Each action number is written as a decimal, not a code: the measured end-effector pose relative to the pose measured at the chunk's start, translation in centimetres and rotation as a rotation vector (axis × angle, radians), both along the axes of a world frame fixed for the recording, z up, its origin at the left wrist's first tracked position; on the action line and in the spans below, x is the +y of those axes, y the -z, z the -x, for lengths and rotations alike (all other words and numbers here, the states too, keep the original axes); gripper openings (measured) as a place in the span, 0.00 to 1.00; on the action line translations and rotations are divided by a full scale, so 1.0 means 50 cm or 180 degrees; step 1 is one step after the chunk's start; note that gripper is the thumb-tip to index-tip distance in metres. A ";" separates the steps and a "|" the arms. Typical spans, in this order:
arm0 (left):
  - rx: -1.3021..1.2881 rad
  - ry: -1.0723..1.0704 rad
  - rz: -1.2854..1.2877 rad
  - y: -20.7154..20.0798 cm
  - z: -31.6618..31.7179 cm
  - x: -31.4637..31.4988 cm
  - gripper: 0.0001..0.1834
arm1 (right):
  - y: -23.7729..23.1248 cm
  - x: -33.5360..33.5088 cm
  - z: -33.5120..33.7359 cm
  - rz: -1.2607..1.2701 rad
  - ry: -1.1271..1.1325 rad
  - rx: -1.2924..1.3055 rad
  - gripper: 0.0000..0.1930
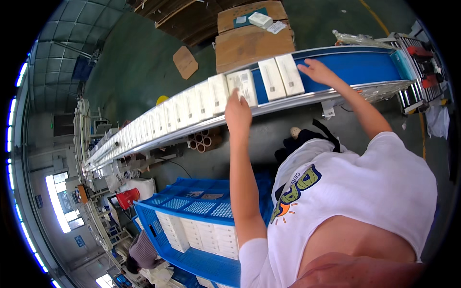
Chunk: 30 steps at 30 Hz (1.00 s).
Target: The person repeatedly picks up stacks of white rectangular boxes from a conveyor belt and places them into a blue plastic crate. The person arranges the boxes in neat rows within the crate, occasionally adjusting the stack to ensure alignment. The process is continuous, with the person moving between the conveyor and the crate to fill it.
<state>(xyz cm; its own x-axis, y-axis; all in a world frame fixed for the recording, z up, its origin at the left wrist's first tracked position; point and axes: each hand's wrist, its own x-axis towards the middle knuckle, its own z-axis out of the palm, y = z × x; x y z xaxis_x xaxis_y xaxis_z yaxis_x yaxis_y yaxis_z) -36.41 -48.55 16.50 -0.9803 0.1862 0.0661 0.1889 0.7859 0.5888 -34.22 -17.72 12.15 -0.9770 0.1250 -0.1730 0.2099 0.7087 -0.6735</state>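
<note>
On blue conveyor [365, 67], left hand [237, 113] flat on white box [242, 86], fingertips hidden, right hand [318, 72] open beside boxes.

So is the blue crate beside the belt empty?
No: the blue crate holds rows of white boxes standing side by side.

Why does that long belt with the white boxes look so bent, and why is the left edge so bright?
Head view: the fisheye lens bows the straight conveyor belt and its row of white boxes toward the rim, with black corners beyond the round image. Windows at lower left are washed out by glare. The left hand and right hand look fairly sharp; the far end of the belt is small and soft.
</note>
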 end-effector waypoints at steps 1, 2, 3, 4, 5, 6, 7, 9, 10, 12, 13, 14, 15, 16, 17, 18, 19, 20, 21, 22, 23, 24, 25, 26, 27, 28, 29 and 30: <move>-0.0028 -0.0151 0.0675 0.046 0.061 0.010 0.22 | 0.072 0.003 0.005 -0.0125 0.0239 0.0479 0.29; -0.0173 -0.0305 0.0910 0.069 0.093 0.019 0.24 | 0.071 -0.002 0.015 0.0054 0.0013 0.0117 0.32; -0.0327 -0.0429 0.1149 0.089 0.115 0.033 0.27 | 0.060 -0.011 0.019 0.0235 -0.0189 -0.0255 0.36; -0.0493 -0.0504 0.1373 0.099 0.123 0.057 0.29 | 0.048 -0.016 0.010 0.0258 -0.0147 -0.0344 0.37; -0.0333 -0.0581 0.1471 0.109 0.121 0.069 0.31 | 0.032 -0.021 0.010 0.0450 -0.0143 -0.0412 0.36; -0.0177 -0.0631 0.1572 0.110 0.110 0.082 0.32 | 0.016 -0.026 0.005 0.0647 -0.0113 -0.0489 0.36; -0.0007 -0.0667 0.1652 0.087 0.101 0.111 0.34 | 0.003 -0.019 0.007 0.0830 -0.0067 -0.0551 0.35; 0.0148 -0.0115 0.1381 0.020 0.061 0.154 0.31 | -0.003 -0.012 0.016 0.0972 -0.0064 -0.0584 0.30; 0.0260 0.0269 0.1114 -0.016 0.039 0.170 0.29 | -0.004 -0.021 0.012 0.1110 -0.0014 -0.0362 0.29; 0.0479 0.0575 0.0271 -0.034 0.025 0.143 0.25 | 0.001 -0.031 0.011 0.1228 0.0062 -0.0206 0.28; 0.0605 0.0515 -0.0291 -0.045 0.038 0.108 0.22 | 0.012 -0.033 0.014 0.1214 0.0101 -0.0257 0.27; 0.0434 0.0111 -0.0368 -0.065 0.046 0.067 0.21 | 0.020 -0.036 0.019 0.1196 0.0145 -0.0309 0.26; 0.0525 -0.0167 -0.0398 -0.068 0.063 0.010 0.20 | 0.022 -0.044 0.021 0.1214 0.0120 -0.0280 0.26; 0.0431 -0.0589 -0.0435 -0.071 0.069 -0.052 0.20 | 0.021 -0.061 0.024 0.1251 0.0020 -0.0243 0.25; 0.0643 -0.0763 0.0049 -0.055 0.082 -0.122 0.19 | 0.020 -0.078 0.024 0.1279 -0.0058 -0.0204 0.25; 0.0822 -0.0913 0.0636 -0.045 0.092 -0.185 0.18 | 0.012 -0.098 0.030 0.1310 -0.0175 -0.0182 0.24; 0.0891 -0.0993 0.1035 -0.033 0.104 -0.256 0.18 | 0.001 -0.118 0.036 0.0978 -0.0145 -0.0250 0.23; 0.0851 -0.1094 0.1225 -0.021 0.119 -0.322 0.18 | -0.006 -0.136 0.039 0.0652 -0.0104 -0.0302 0.23; 0.0937 -0.1266 0.1563 0.006 0.131 -0.405 0.18 | -0.007 -0.153 0.047 0.0338 -0.0085 -0.0328 0.22; 0.1015 -0.1451 0.1898 0.039 0.143 -0.496 0.18 | 0.014 -0.154 0.052 0.0891 -0.0018 -0.0308 0.21; 0.1062 -0.1616 0.2201 0.054 0.154 -0.553 0.19 | 0.044 -0.138 0.054 0.1413 0.0068 -0.0325 0.20; 0.0421 -0.1467 0.2258 0.051 0.172 -0.569 0.18 | 0.055 -0.122 0.052 0.1439 0.0067 -0.0224 0.19; -0.0217 -0.1294 0.2269 0.050 0.183 -0.575 0.17 | 0.055 -0.108 0.046 0.1449 0.0080 -0.0120 0.18; 0.0611 -0.1217 0.2051 0.062 0.176 -0.535 0.14 | 0.055 -0.094 0.037 0.1409 0.0133 -0.0139 0.18; 0.0348 -0.1031 0.2116 0.036 0.187 -0.477 0.13 | 0.052 -0.079 0.029 0.1355 0.0221 -0.0161 0.18; 0.0612 -0.0857 0.2319 0.031 0.184 -0.455 0.14 | 0.043 -0.068 0.024 0.1176 0.0210 -0.0218 0.18; 0.0875 -0.0674 0.2530 0.030 0.184 -0.451 0.15 | 0.034 -0.059 0.020 0.1006 0.0205 -0.0279 0.18; 0.0915 -0.0790 0.2458 0.037 0.193 -0.462 0.15 | 0.029 -0.055 0.015 0.0849 0.0202 -0.0357 0.18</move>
